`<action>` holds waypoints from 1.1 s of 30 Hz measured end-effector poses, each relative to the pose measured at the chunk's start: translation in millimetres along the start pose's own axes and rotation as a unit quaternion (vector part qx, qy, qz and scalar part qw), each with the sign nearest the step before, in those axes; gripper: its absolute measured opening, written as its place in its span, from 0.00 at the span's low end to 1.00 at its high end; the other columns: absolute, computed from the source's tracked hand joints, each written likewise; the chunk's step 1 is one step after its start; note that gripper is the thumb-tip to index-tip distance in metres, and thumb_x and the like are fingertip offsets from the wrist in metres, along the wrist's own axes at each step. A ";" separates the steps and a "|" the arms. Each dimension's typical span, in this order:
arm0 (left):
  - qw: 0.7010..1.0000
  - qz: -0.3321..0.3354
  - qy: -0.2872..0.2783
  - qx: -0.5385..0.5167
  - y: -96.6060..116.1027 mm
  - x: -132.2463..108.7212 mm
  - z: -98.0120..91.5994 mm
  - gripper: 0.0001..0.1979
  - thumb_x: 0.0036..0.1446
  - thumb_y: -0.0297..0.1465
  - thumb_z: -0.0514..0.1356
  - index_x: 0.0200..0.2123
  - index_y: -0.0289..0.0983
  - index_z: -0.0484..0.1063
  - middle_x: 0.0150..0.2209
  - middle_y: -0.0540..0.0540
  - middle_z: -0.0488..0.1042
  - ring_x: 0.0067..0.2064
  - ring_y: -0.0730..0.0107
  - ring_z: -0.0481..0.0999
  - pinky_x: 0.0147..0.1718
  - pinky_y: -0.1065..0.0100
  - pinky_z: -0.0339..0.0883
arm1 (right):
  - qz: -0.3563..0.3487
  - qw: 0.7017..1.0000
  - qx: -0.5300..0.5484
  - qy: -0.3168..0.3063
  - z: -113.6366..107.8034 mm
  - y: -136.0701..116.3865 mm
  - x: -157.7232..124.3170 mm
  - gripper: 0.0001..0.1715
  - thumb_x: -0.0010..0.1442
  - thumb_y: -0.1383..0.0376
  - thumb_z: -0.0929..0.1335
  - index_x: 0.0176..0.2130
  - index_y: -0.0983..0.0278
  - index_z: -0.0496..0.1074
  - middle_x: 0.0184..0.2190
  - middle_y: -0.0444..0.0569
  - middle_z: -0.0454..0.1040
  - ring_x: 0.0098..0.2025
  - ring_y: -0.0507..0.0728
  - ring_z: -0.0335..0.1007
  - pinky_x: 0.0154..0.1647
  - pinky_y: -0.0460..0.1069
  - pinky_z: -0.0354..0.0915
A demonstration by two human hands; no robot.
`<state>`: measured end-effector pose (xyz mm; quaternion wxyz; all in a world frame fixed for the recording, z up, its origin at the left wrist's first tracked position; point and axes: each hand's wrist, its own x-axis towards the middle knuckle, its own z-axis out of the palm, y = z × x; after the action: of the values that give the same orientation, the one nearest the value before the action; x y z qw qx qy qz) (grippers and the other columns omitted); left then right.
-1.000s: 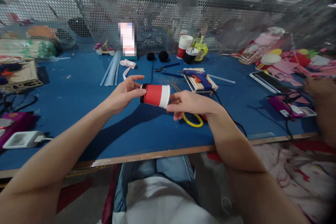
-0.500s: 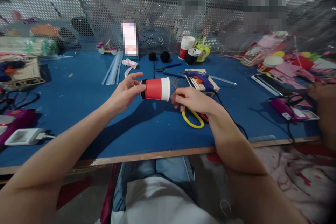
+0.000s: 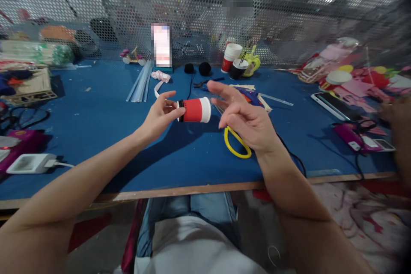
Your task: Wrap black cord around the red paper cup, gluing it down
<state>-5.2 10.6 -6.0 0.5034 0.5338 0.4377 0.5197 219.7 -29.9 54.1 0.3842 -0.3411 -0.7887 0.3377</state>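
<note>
From the head camera: above the middle of the blue surface (image 3: 96,128), the left hand (image 3: 160,115) pinches a red paper cup (image 3: 195,110) by its dark base end, the cup lying sideways in the air, white rim to the right; the right hand (image 3: 245,120) hangs open beside that rim, fingers spread, gripping nothing; yellow-handled scissors (image 3: 236,145) lie under it; a blue glue gun (image 3: 253,94) sits just beyond; a stack of paper cups (image 3: 231,55) stands at the far edge; another person's hand (image 3: 396,113) shows blurred at the right edge.
</note>
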 end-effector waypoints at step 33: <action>0.974 0.079 -0.206 0.055 0.6 -13.5 5.8 0.28 0.47 0.32 0.67 0.50 0.39 0.62 0.40 0.47 0.68 0.42 0.69 0.71 0.47 0.64 0.65 | 0.154 0.983 0.057 0.081 -13.5 42.3 18.4 0.11 0.64 0.59 0.61 0.39 0.61 0.69 0.37 0.50 0.78 0.39 0.55 0.76 0.40 0.52 0.71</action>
<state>-0.5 -3.4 -6.8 0.5095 0.6896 0.3088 0.4117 234.1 11.3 33.9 0.4092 -0.4621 -0.6723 0.4087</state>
